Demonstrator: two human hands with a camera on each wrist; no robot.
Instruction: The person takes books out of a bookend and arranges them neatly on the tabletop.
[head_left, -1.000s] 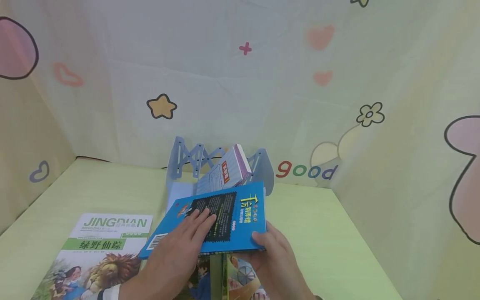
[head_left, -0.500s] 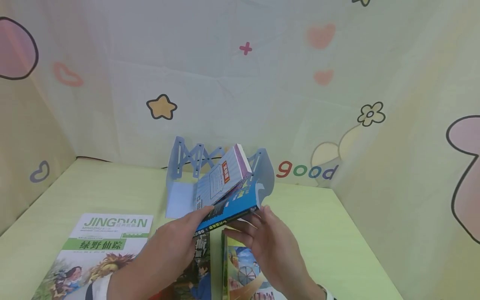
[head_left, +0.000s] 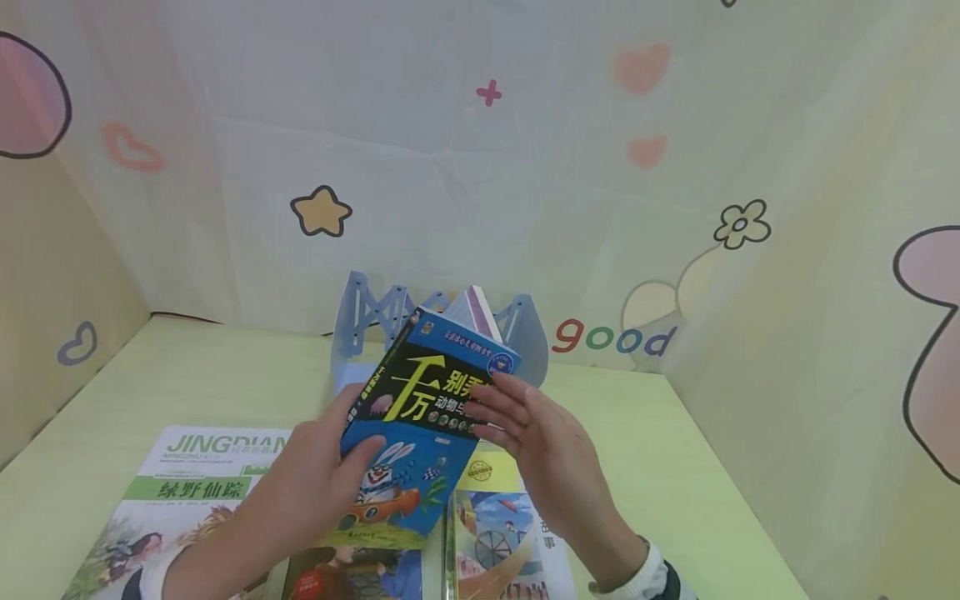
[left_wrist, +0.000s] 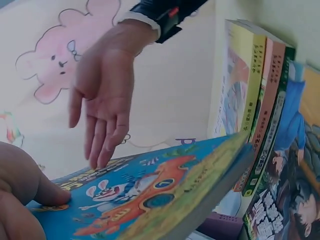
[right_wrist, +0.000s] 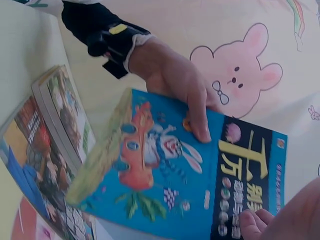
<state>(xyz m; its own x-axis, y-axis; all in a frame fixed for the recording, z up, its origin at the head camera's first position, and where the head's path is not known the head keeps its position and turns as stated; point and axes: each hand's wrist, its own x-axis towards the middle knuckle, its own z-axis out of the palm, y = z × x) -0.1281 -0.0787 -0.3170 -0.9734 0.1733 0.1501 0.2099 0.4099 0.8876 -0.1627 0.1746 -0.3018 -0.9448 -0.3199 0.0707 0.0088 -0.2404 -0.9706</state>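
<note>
The blue book [head_left: 408, 492] is showing 千万 in large yellow characters on its black band [head_left: 431, 398], 别弄 following in yellow and 动物与 running below in white; the right hand [head_left: 551, 450] is covering part of the lettering. Smaller yellow characters are running along its spine [head_left: 367, 387]. The printed orange car [right_wrist: 134, 160] is carrying a numeral, possibly a 7, though too small for certainty. The white book [head_left: 168, 533] is bearing JINGDIAN in green capitals, its last letter partly hidden, with MINGZHU sitting beneath and 绿野仙踪 standing on a green strip [head_left: 195, 489]. The yellow-topped book [head_left: 497, 517] is displaying 事 on its white margin. Multicoloured letters are spelling "good" on the back wall [head_left: 480, 208], where a pink plus sign [head_left: 489, 92] is also appearing.
</note>
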